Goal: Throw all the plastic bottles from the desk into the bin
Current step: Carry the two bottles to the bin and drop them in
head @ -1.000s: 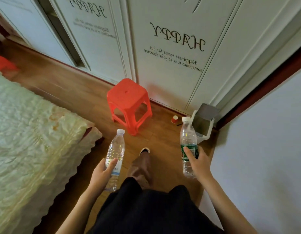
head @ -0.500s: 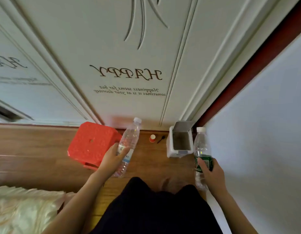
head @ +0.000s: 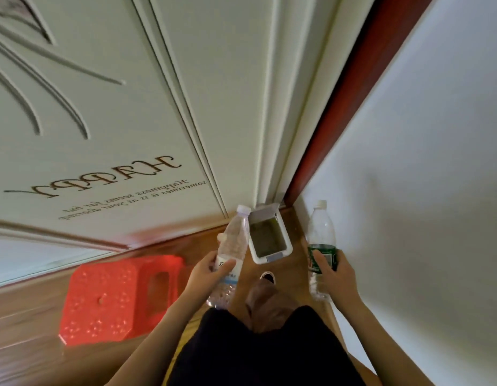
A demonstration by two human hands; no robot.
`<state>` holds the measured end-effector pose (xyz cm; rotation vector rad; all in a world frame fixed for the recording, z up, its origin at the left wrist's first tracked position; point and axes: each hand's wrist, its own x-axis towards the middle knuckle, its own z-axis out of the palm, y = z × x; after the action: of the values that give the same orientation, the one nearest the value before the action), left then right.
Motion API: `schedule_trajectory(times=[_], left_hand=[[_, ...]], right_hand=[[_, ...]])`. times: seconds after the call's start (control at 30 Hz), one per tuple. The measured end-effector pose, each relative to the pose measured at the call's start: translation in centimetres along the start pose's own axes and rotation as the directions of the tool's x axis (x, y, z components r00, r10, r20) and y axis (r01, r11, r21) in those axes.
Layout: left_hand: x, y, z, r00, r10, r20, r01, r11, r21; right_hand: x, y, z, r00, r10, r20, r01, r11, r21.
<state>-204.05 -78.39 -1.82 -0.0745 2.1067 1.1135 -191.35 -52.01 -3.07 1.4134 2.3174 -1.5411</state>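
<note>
My left hand point(head: 207, 274) grips a clear plastic bottle with a blue-and-white label point(head: 233, 243), tilted so its white cap points toward the bin's left rim. My right hand point(head: 335, 271) holds a second clear bottle with a green label point(head: 321, 235), upright, just right of the bin. The small white bin point(head: 282, 253) stands on the floor in the corner between both bottles, its lid raised and its inside showing dark.
A red plastic stool point(head: 108, 299) sits on the wooden floor to the left. White wardrobe doors with "HAPPY" lettering point(head: 102, 179) rise behind it. A white wall point(head: 422, 190) runs close along the right. My shoe point(head: 267, 276) is just before the bin.
I have stepped closer to the bin, which now sits between the two bottles. The view has tilted and the stool has shifted left and lower. Both hands still hold their bottles.
</note>
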Motion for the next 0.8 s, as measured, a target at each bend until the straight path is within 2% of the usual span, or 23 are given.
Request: schedule_trajectory(times=[0.17, 0.33, 0.53, 0.67, 0.8], left_hand=[[5.3, 3.5, 1.6, 0.995, 0.026, 0.097, -0.032, 0.998, 0.058], [11.6, 3.4, 4.0, 0.981, 0.032, 0.19, -0.06, 0.987, 0.147], [22.9, -3.6, 10.1, 0.958, 0.034, 0.284, -0.079, 0.986, 0.146], [30.7, -9.6, 14.9, 0.963, 0.045, 0.264, -0.083, 0.987, 0.137], [35.8, -14.5, 19.1, 0.969, 0.054, 0.241, -0.081, 0.992, 0.102]], right_hand=[[4.9, -1.4, 0.4, 0.999, -0.012, 0.043, 0.01, 0.999, 0.045], [9.3, -0.5, 2.6, 0.998, 0.021, 0.067, -0.029, 0.993, 0.115], [16.7, 8.2, 9.2, 0.986, 0.143, 0.086, -0.16, 0.958, 0.24], [21.5, 15.8, 14.8, 0.975, 0.192, 0.109, -0.219, 0.906, 0.364], [25.5, 22.5, 18.6, 0.968, 0.213, 0.13, -0.248, 0.879, 0.407]])
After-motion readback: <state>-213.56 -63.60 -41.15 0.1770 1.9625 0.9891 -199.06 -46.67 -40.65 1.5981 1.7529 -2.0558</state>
